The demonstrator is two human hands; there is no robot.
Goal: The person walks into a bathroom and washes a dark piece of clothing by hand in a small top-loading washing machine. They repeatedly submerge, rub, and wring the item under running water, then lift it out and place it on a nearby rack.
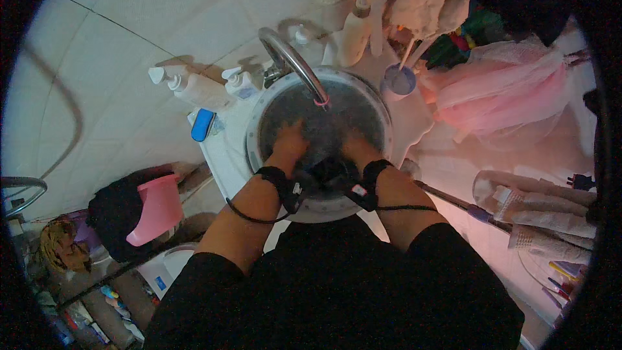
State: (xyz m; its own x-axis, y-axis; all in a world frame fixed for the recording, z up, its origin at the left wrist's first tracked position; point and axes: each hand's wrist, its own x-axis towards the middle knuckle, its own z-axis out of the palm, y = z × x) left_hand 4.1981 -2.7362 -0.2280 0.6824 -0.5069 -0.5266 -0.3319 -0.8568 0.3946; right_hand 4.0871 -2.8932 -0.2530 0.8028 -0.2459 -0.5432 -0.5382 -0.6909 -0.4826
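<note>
Both of my hands reach down into a round basin [253,155] with a pale rim and a grey, murky inside that looks like water. My left hand [290,142] is on the left side, blurred, with its fingertips pointing away from me. Opposite it, my right hand [358,147] is dim and partly lost in the grey. Whether either hand holds anything is unclear. A black patch [326,172], perhaps dark cloth, shows between the wrists. Over the basin's far half arches a chrome gooseneck faucet [294,61] with a pink ring near its tip.
Left of the basin stand white pump bottles [204,88] and a blue brush or sponge [203,125]. A cup [400,80] and a larger pump bottle [356,29] sit at right. Pink mesh [505,92] and towels [534,209] hang farther right. A pink scoop [158,209] is lower left.
</note>
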